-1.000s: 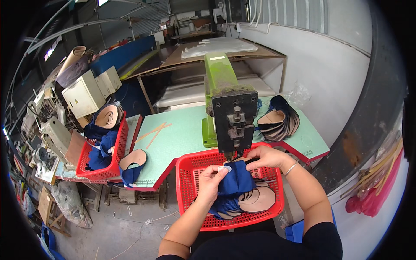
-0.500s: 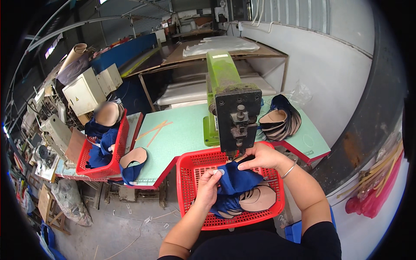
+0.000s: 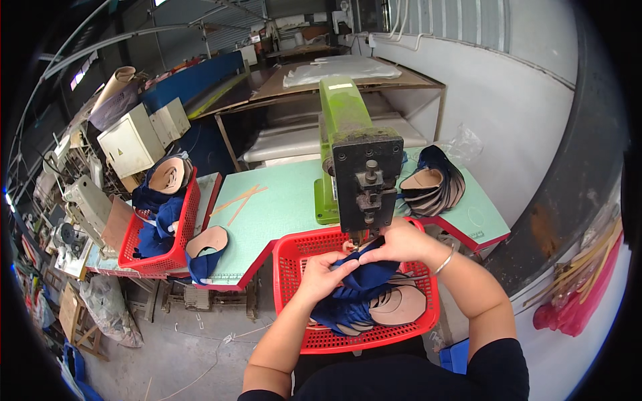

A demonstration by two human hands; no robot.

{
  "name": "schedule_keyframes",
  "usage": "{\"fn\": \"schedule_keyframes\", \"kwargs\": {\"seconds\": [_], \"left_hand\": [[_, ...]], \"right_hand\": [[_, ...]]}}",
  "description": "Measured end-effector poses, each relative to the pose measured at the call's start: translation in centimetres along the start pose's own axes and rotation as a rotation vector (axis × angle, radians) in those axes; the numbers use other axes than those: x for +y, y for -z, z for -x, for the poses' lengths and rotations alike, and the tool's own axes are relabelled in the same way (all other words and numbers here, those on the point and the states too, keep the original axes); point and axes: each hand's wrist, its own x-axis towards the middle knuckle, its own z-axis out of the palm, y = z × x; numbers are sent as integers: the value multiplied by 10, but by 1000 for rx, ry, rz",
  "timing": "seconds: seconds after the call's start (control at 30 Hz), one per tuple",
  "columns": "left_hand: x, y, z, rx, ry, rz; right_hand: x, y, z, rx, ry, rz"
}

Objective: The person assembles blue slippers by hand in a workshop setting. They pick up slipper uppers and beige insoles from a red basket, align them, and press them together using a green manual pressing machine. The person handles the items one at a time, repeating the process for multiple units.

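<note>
Two bare hands work at one green machine [image 3: 354, 154] standing on a pale green counter [image 3: 281, 207]. Both hands hold one dark blue shoe upper [image 3: 364, 277] just under the machine's black head, above a red basket.

There are two red baskets. The near basket [image 3: 294, 257] sits in front of the person and holds a heap of blue uppers with tan linings; their number cannot be told. The far basket [image 3: 177, 230] sits at the counter's left end, also filled with blue and tan uppers. One loose upper [image 3: 204, 247] lies on the counter's front edge beside it. A fanned stack of uppers [image 3: 435, 184] lies on the counter to the right of the machine.

The left hand [image 3: 321, 274] comes up from the lower edge, fingers closed on the left side of the held upper. The right hand [image 3: 394, 244] reaches in from the right, wrist bent, fingers pinching the upper's top edge close to the machine's head. One thin bracelet [image 3: 445, 260] circles the right wrist.
</note>
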Motion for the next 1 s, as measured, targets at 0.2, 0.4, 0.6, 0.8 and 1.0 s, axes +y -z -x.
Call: {"fn": "schedule_keyframes", "kwargs": {"seconds": [0.2,0.4,0.6,0.8,1.0], "left_hand": [[-22,-7,8,-159,91,-45],[-57,-40,15,83,-18,200],[-65,-35,26,107,-7,223],[-33,4,44,-191,-95,44],[-71,0,42,47,-42,207]], "right_hand": [[-20,-42,50,378,85,423],[-36,-90,82,393,190,680],[-38,-107,95,232,168,355],[14,-36,68,10,141,-390],[16,-57,59,-27,-97,-73]]}}
